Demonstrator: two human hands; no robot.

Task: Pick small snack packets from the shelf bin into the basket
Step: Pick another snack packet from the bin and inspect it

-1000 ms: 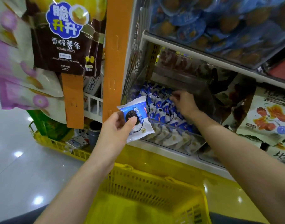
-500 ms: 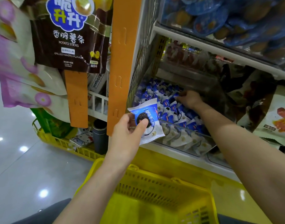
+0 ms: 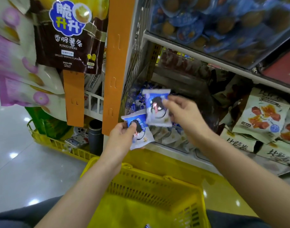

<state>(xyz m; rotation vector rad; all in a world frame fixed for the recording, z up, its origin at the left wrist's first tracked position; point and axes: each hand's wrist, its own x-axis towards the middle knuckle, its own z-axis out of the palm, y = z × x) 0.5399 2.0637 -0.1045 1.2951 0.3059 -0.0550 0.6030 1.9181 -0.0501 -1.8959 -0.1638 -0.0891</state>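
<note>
Head view: pinches one blue-and-white plastic snack packet (image 3: 141,130) in left hand (image 3: 122,134), a matching packet (image 3: 155,111) in right hand (image 3: 182,116), both above yellow slotted plastic basket (image 3: 157,181), not yet dropped in; likely early on.

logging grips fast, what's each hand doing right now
left hand: pinching the lower snack packet
right hand: pinching the upper snack packet
</note>
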